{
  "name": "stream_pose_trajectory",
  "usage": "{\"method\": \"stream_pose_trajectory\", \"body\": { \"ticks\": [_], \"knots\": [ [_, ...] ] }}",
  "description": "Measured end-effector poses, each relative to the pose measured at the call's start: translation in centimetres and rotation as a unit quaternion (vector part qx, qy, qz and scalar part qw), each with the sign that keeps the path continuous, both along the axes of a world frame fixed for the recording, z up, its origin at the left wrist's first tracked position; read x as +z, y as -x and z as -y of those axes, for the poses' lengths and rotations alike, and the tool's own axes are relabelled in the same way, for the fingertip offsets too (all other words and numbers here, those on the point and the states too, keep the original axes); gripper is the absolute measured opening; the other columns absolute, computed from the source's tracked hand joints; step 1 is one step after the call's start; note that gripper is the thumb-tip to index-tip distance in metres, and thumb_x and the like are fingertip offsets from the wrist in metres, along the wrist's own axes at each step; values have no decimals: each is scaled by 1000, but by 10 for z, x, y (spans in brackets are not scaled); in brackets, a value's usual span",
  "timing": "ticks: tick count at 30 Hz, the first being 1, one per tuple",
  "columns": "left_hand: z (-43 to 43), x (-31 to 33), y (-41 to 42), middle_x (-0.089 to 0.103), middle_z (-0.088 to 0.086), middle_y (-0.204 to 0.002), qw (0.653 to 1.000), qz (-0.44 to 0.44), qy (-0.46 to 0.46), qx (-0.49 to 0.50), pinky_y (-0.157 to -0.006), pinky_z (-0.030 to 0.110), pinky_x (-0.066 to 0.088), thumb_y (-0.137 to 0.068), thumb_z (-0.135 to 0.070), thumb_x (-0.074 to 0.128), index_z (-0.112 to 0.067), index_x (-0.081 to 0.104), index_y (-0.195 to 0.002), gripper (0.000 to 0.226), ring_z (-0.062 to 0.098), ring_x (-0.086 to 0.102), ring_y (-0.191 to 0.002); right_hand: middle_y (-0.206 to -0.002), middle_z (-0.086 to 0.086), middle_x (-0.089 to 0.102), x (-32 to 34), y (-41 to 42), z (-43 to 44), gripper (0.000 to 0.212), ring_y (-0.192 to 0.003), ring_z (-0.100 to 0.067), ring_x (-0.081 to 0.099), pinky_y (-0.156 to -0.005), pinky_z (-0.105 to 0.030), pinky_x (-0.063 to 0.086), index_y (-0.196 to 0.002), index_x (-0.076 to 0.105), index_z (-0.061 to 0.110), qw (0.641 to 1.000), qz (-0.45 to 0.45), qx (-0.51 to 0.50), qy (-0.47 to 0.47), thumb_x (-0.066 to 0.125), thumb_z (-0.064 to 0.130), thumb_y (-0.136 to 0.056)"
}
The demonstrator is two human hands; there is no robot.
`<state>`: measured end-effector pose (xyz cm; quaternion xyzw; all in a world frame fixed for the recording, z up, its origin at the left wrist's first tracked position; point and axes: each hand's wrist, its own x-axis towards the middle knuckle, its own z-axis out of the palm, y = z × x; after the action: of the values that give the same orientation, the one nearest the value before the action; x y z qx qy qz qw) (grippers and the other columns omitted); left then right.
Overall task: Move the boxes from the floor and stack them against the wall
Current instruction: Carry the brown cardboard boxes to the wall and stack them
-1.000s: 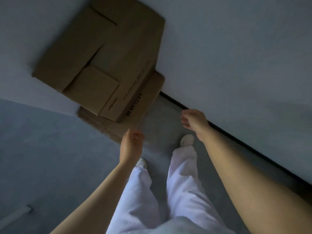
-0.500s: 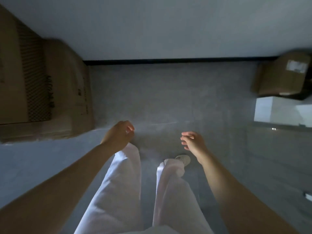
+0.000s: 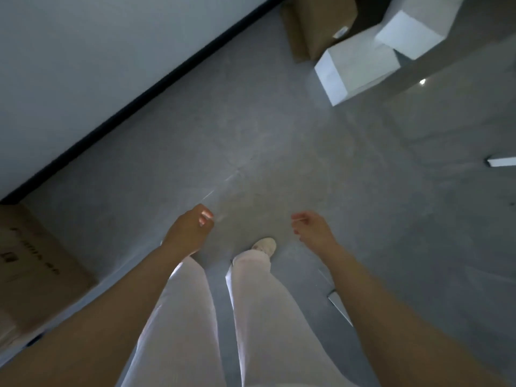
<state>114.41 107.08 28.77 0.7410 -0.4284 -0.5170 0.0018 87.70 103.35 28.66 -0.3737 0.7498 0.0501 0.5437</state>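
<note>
My left hand and my right hand hang in front of me over the grey floor, both empty with fingers loosely curled. A brown cardboard box with dark print stands against the wall at the lower left. At the top right a brown cardboard box sits by the wall. Two white boxes lie beside it on the floor.
The white wall with a black baseboard runs diagonally across the upper left. My white trouser legs and one shoe are below. Bright ceiling-light reflections show on the glossy floor at the right.
The view has swung right, away from the stacked boxes. They slid to the lower left edge, and the boxes on the floor came into view at the top right. Both hands stay empty.
</note>
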Motion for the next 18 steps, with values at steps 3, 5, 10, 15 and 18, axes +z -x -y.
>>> {"method": "stream_pose_trajectory", "body": {
  "ticks": [3, 5, 10, 15, 18],
  "knots": [
    [40, 2, 52, 65, 6, -103, 999, -15, 11, -41, -78, 23, 37, -92, -16, 54, -15, 61, -102, 12, 20, 58, -90, -107, -13, 64, 0, 48, 13, 28, -95, -25, 60, -91, -42, 49, -114, 64, 7, 999, -1, -34, 5, 52, 9, -89],
    [64, 3, 81, 62, 2, -100, 998, -24, 18, -64, -77, 24, 38, -92, -16, 53, -17, 60, -99, 9, 20, 58, -90, -116, -15, 64, 2, 72, 23, 29, -105, -31, 61, -94, -45, 48, -115, 63, 9, 998, -1, -55, 3, 51, 12, -89],
    [132, 6, 143, 58, -3, -93, 993, -29, 14, -111, -76, 25, 36, -94, -20, 46, -23, 53, -90, 8, 24, 60, -93, -115, -15, 64, -3, 119, 61, 26, -105, -30, 62, -88, -41, 50, -112, 62, 13, 996, 7, -94, -4, 52, 12, -89],
    [202, -4, 182, 62, -1, -99, 995, -14, 3, -95, -78, 25, 35, -94, -21, 49, -20, 59, -97, 11, 20, 57, -91, -112, -14, 65, -7, 151, 119, 23, -100, -27, 62, -85, -38, 50, -109, 62, 14, 992, 22, -124, -10, 52, 11, -89],
    [252, -14, 200, 63, 0, -95, 995, -8, -8, -96, -75, 27, 37, -94, -19, 51, -19, 60, -92, 8, 23, 60, -91, -112, -13, 66, -12, 172, 170, 25, -103, -29, 63, -84, -36, 49, -110, 64, 14, 991, 16, -134, -17, 52, 13, -88]
  ]
}}
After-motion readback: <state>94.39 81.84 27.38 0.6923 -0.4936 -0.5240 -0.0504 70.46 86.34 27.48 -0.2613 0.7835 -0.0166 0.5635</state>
